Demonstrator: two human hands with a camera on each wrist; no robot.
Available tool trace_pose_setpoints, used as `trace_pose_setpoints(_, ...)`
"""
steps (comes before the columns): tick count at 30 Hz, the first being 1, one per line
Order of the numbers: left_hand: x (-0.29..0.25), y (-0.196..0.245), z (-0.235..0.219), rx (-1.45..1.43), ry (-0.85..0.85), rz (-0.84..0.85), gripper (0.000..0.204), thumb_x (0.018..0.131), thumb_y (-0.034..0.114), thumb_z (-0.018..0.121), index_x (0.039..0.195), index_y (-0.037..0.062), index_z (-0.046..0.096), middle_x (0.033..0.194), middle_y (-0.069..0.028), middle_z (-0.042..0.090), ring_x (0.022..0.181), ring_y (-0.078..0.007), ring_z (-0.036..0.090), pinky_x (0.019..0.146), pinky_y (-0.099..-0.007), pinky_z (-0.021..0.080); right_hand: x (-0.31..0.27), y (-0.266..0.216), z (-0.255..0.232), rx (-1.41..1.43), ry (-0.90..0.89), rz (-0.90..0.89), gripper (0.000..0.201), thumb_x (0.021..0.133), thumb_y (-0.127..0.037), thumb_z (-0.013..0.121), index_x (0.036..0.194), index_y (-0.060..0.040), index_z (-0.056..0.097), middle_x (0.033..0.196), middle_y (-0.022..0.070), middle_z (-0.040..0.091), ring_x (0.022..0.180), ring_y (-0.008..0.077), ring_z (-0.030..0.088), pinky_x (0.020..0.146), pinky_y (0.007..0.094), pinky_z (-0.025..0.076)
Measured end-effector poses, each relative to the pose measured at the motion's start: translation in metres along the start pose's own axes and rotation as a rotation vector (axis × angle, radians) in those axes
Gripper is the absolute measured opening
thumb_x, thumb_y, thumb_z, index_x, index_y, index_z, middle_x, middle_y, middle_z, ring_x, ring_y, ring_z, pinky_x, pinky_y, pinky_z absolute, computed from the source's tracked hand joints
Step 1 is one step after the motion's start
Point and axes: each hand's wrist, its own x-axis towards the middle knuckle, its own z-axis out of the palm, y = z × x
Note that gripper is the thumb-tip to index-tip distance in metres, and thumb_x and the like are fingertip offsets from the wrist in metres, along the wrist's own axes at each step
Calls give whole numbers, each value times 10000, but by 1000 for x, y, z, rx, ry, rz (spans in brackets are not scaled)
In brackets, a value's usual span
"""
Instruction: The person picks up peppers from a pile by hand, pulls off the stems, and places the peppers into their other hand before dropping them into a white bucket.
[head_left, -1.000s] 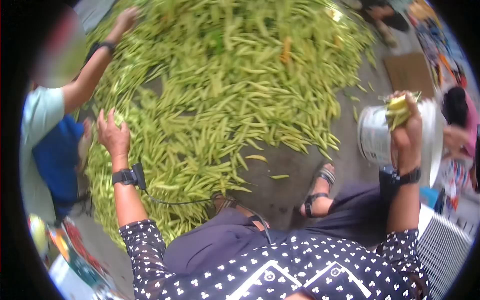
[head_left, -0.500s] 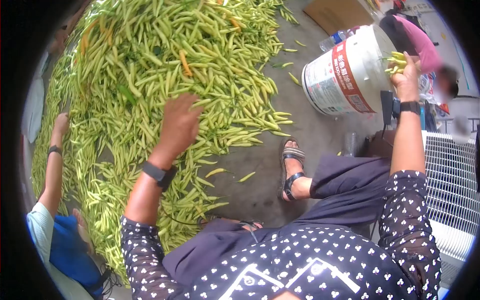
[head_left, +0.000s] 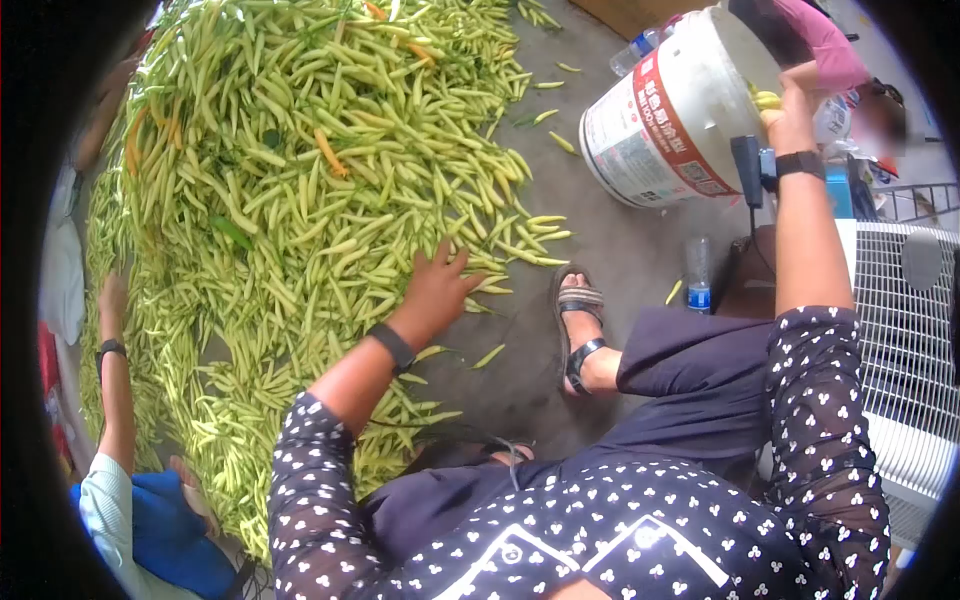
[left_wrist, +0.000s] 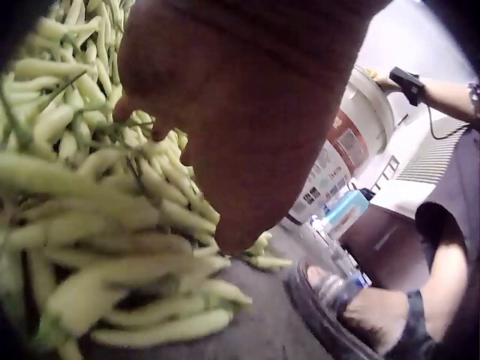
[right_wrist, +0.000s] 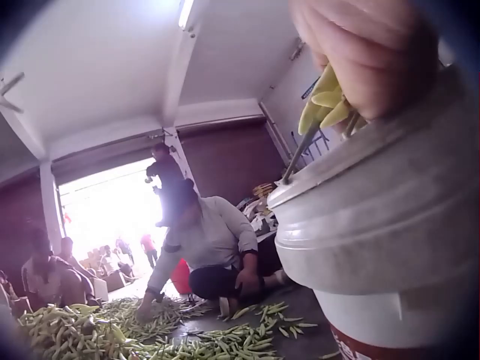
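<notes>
A broad pile of pale green chili peppers (head_left: 290, 200) covers the floor. My left hand (head_left: 437, 290) is over the pile's near right edge with its fingers spread; in the left wrist view its palm hides part of the peppers. At the mouth of a tilted white bucket (head_left: 655, 120) with a red label, my right hand (head_left: 793, 115) holds a small bunch of chili peppers (right_wrist: 324, 101). The right wrist view has this bunch just above the bucket's rim (right_wrist: 352, 161), with the fingers curled around it.
A plastic bottle (head_left: 699, 275) stands near my sandalled foot (head_left: 582, 330), and another bottle (head_left: 636, 50) lies behind the bucket. A white slatted rack (head_left: 905, 330) is at my right. Another person's arm (head_left: 116, 400) reaches along the pile's left side. Someone in pink (head_left: 825, 45) is beyond the bucket.
My left hand has moved rightward from the pile's left side to its near right edge, fingers now spread. My right hand has brought its peppers from beside the bucket to the bucket's mouth.
</notes>
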Motion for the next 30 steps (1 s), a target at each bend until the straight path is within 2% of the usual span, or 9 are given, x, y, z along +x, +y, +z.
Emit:
trace_pose_setpoints(2,-25,-3,-17,-14,-112,-22,416,668,201,668,1080,196,606,1226,-99,469,1204,-320,368,890,-587,348,-17,-1,20,-30,31,16,357,859,-228,514,1050,75,506,987,152,585,816,292,596,722,371,489)
trace_pose_setpoints(4,-45,-5,-24,13,-138,-18,350,672,198,660,1019,168,626,1183,-99,485,1158,-291,403,875,-545,364,-42,-5,35,-766,269,-488,387,830,-263,548,1030,69,560,936,118,615,760,239,607,702,323,480)
trace_pose_setpoints(5,-48,-4,-25,10,-147,-24,350,672,198,660,1019,168,626,1183,-99,485,1158,-291,403,875,-545,364,-32,-2,33,-770,261,-479,387,830,-263,548,1030,69,560,936,118,615,760,239,607,702,323,480)
trace_pose_setpoints(7,-45,2,-37,16,-247,-85,324,669,182,646,990,139,628,1108,-81,521,1070,-262,463,841,-469,373,-10,-1,28,-718,-100,-416,398,838,-285,585,1016,71,584,949,78,603,884,128,551,755,242,439)
trace_pose_setpoints(8,-39,3,-39,13,-252,-87,324,669,182,646,990,139,628,1108,-81,521,1070,-262,463,841,-469,373,-7,3,28,-720,-103,-410,398,838,-285,585,1016,71,584,949,78,603,884,128,551,755,242,439)
trace_pose_setpoints(14,39,-7,-13,-6,80,85,190,688,124,588,874,91,610,907,-62,547,869,-238,524,763,-386,394,-23,0,45,-1156,-619,-350,410,847,-340,555,1009,33,612,840,53,642,692,107,577,632,231,442)
trace_pose_setpoints(16,58,-9,1,54,186,36,58,714,95,536,733,97,590,828,-53,549,846,-229,531,732,-363,415,-27,-1,48,-1174,-615,-368,407,842,-339,562,1002,32,614,842,51,643,697,100,577,631,229,441)
trace_pose_setpoints(21,52,-13,15,186,80,-11,65,694,83,546,745,82,587,815,-66,546,820,-230,543,657,-354,447,-25,2,45,-1015,-649,-286,404,818,-316,587,1021,33,609,868,65,645,732,106,586,656,231,445)
trace_pose_setpoints(30,62,-23,-54,-357,-54,-461,121,749,143,588,791,33,561,734,-155,534,718,-339,553,645,-420,448,-50,0,43,-872,-807,-464,322,781,-252,577,923,36,601,751,110,632,662,178,597,636,302,455)
